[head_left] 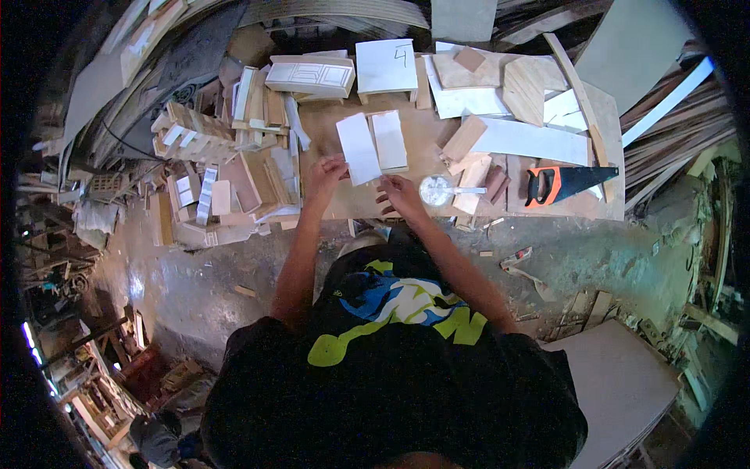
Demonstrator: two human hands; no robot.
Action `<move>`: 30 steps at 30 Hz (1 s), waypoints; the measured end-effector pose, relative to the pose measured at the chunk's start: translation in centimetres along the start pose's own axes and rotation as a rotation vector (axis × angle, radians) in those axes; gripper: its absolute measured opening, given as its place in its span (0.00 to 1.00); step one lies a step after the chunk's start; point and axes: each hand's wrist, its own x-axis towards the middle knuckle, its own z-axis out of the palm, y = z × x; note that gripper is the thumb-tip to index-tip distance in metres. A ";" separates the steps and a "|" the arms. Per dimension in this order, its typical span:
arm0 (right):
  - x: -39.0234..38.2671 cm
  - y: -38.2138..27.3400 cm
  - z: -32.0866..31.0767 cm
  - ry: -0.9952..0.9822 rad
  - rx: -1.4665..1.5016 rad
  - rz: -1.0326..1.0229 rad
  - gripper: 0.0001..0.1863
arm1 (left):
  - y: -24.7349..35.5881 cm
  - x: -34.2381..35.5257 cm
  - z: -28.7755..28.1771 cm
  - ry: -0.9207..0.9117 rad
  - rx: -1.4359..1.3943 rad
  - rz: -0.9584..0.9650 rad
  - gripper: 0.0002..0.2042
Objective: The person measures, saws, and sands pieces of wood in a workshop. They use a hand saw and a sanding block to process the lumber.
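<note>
A thin white rectangular panel [358,147] is tilted over the table in front of me. My left hand [331,170] pinches it at its lower left edge. At its lower right corner, the thumb and forefinger of my right hand [399,195] are closed on it, the other fingers curled loosely below. Just right of the panel lies a small wooden piece with a white top [389,141]. A round tub of white paste [435,190] stands beside my right hand, with a pale-handled tool [470,190] resting across it.
An orange-handled handsaw [569,184] lies at the table's right, near white boards [531,139] and an octagonal wooden piece [523,91]. A white-topped wooden piece [387,66] stands at the back. Stacked wooden blocks [195,134] crowd the left. Wood scraps [527,273] litter the floor.
</note>
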 end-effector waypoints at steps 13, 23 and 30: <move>-6.9 9.2 -6.5 0.177 0.032 0.060 0.17 | -4.0 6.4 -3.5 0.021 0.227 0.097 0.14; -9.1 11.0 -9.5 0.486 0.203 0.121 0.17 | -4.4 6.8 -3.4 0.053 0.291 0.055 0.14; -9.9 12.9 -11.4 0.521 0.153 0.160 0.16 | -4.7 6.8 -3.8 0.089 0.218 0.047 0.14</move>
